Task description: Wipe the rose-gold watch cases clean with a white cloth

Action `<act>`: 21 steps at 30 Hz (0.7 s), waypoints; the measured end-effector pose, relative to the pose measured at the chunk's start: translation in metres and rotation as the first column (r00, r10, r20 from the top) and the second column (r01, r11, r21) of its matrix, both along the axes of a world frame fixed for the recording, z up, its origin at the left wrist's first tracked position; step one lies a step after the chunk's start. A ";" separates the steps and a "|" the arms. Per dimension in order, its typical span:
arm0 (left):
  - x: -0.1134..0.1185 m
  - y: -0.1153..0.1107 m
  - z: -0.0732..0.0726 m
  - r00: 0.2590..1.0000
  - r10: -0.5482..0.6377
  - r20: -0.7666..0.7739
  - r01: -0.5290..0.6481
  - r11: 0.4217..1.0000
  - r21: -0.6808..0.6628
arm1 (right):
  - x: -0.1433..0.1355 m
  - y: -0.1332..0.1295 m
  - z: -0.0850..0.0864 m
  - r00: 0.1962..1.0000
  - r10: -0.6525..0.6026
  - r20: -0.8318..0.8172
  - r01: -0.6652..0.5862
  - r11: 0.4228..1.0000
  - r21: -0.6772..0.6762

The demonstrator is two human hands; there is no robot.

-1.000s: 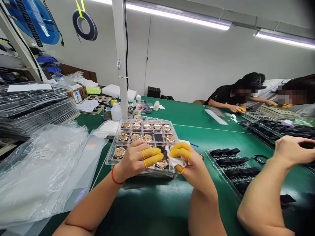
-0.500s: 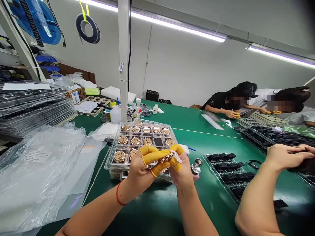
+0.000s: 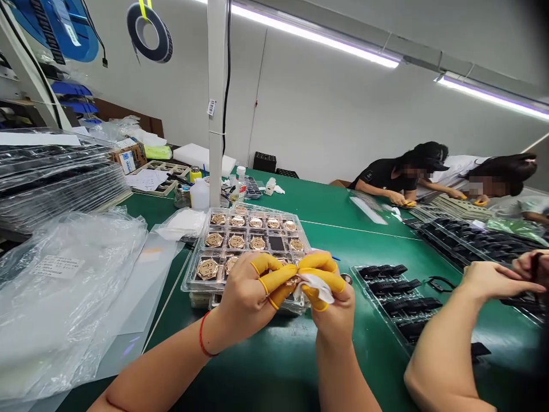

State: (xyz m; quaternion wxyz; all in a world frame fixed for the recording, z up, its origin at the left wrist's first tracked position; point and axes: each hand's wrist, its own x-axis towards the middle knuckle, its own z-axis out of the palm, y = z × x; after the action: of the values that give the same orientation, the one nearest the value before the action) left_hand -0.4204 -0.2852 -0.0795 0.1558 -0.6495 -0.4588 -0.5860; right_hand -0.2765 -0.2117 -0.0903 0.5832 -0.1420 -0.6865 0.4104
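My left hand (image 3: 253,289), with yellow finger cots on its fingers, pinches a gold-coloured watch case (image 3: 292,282). Most of the case is hidden behind the fingertips. In my right hand (image 3: 338,303), also wearing yellow finger cots, a crumpled white wipe (image 3: 321,287) is held against the case. Both hands meet over the near edge of a clear plastic tray (image 3: 191,284), where several similar gold watch cases (image 3: 208,269) lie in compartments. One visible compartment shows only a dark bottom. Partly behind my right hand is a small round metal-topped container (image 3: 347,279).
To the right, another person's arm (image 3: 446,337) reaches across beside a tray of black watch straps (image 3: 386,289). Plastic bags (image 3: 68,303) cover the left side, below stacked clear trays (image 3: 55,189). A white post (image 3: 215,103) rises behind the bottles (image 3: 199,194). Two people work at the far right.
My right hand has moved slightly right and turned, its fingers now closed over the wipe and case. The case is more hidden. The neighbouring person's hands have shifted a little.
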 end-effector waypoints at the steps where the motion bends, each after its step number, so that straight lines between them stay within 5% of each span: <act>1: 0.002 0.002 -0.002 1.000 0.010 -0.018 -0.010 1.000 -0.006 | -0.001 -0.002 -0.001 0.999 -0.007 0.032 0.006 1.000 0.018; 4: 0.012 0.004 -0.011 0.991 0.011 -0.131 -0.011 1.000 0.002 | 0.000 0.003 0.002 0.991 0.012 0.133 0.009 0.988 -0.152; 7: 0.027 0.004 -0.022 0.968 -0.137 -0.211 0.127 0.990 -0.059 | 0.014 0.024 0.010 0.971 0.097 0.220 0.008 0.902 -0.433; 9: 0.034 0.005 -0.024 0.960 -0.261 -0.096 0.235 0.945 -0.227 | 0.030 0.041 0.018 0.992 -0.049 0.113 0.096 0.881 -0.463; 12: 0.028 0.022 -0.013 0.955 -0.244 0.167 0.295 0.751 -0.590 | 0.054 0.058 0.030 0.918 -0.360 -0.166 0.252 0.854 -0.456; 15: 0.006 0.059 0.006 0.936 -0.149 0.318 0.348 0.513 -0.785 | 0.067 0.062 0.038 0.895 -0.381 -0.233 0.236 0.847 -0.476; 17: -0.008 0.089 0.016 0.937 -0.072 0.341 0.336 0.449 -0.828 | 0.067 0.061 0.039 0.896 -0.381 -0.226 0.240 0.845 -0.477; 21: -0.023 0.131 0.014 0.968 0.115 0.222 0.155 0.419 -0.895 | 0.058 0.056 0.032 0.881 -0.449 -0.148 0.351 0.832 -0.430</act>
State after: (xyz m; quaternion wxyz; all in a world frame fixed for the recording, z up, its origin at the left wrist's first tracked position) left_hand -0.4429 -0.1545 -0.0654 -0.2845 -0.5570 -0.7097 -0.3243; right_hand -0.2182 -0.1559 -0.0585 0.6955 -0.3457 -0.4686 0.4210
